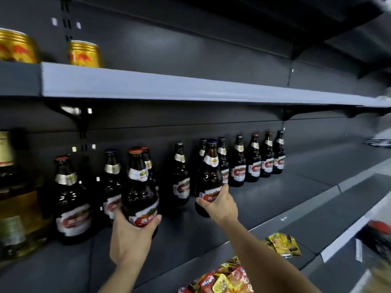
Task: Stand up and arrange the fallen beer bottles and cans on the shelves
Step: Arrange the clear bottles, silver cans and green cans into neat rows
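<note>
Two dark brown beer bottles are held upright over the dark middle shelf (pixel 264 199). My left hand (pixel 131 235) grips the base of an orange-capped bottle (pixel 139 187). My right hand (pixel 220 204) grips the lower part of a blue-capped bottle (pixel 209 172). Several more beer bottles stand upright behind them: one at the left (pixel 69 199), one in the middle (pixel 181 174), and a row at the right (pixel 256 159) along the back wall. Two gold cans (pixel 84 53) stand on the upper shelf (pixel 190 85).
A large yellow oil jug (pixel 14 208) stands at the far left of the middle shelf. Snack packets (pixel 224 280) lie on the lower shelf below my right arm, with more packets (pixel 281 244) to the right. The right part of the middle shelf is bare.
</note>
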`<action>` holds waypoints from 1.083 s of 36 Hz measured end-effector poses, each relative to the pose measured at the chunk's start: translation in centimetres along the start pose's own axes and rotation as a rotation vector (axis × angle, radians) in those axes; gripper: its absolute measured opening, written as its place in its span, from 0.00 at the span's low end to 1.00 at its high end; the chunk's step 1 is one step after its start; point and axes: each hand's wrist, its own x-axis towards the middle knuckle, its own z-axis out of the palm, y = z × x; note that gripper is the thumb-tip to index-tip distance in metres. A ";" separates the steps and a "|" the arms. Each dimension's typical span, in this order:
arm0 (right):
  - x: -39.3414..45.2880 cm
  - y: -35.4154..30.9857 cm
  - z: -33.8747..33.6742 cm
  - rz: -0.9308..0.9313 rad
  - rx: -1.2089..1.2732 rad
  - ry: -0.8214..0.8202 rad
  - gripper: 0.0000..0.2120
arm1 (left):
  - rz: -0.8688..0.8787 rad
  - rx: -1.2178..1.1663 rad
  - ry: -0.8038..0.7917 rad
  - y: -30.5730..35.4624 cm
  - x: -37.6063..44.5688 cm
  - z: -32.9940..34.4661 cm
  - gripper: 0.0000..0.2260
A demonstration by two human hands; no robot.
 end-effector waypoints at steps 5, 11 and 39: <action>4.5 7.0 -6.0 0.011 -0.038 0.002 0.35 | -0.030 -0.040 -0.047 3.0 -2.9 9.0 0.36; 10.1 15.3 -12.9 0.050 -0.034 0.003 0.31 | -0.105 -0.114 -0.065 7.1 -6.8 20.0 0.37; 31.5 30.3 -20.6 0.134 0.145 0.061 0.27 | -0.076 -0.060 -0.165 13.7 -7.1 45.8 0.38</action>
